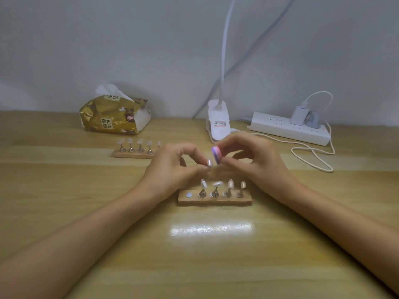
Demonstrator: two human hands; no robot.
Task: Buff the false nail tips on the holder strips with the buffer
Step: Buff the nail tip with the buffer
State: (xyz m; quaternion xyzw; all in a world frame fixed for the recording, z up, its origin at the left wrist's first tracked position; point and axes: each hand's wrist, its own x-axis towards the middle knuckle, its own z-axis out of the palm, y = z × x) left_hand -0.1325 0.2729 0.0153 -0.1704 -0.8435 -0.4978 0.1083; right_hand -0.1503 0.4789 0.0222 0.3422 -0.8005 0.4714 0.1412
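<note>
Now L grip (172, 167): nail tip (209, 163); R grip (257, 160): buffer (216, 154)

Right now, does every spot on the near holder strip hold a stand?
No, the near holder strip has only a bare white disc at its leftmost spot, beside four stands.

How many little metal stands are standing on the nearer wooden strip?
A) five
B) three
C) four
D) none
C: four stands stand on the nearer strip, its left end spot shows only a white disc, and the left hand pinches another stand above it while the right hand holds the buffer.
</note>
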